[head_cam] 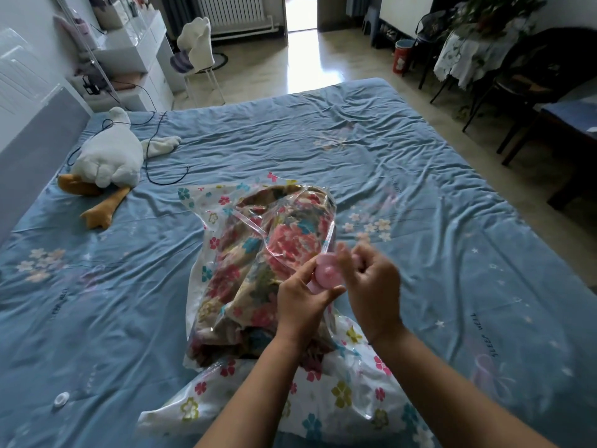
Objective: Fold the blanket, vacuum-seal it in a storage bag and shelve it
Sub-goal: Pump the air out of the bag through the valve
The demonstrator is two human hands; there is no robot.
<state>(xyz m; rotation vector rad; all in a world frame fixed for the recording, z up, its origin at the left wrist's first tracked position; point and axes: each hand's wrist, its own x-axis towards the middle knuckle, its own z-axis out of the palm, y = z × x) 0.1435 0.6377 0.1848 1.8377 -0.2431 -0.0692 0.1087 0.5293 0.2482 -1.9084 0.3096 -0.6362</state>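
Both: left hand fingers grip pink valve | right hand fingers pinch it | sheet: "SLEEP WELL"

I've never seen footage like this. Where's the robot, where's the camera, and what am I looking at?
No robot here: a person wears a camera on the head, so this single picture looks down at their own bare hands. Below is a bed with a blue sheet. On it lie a flower-printed storage bag with the blanket inside, a plush goose and a black cable. The left hand grips a pink round piece over the bag; the right hand, blurred, seems to pinch it too.
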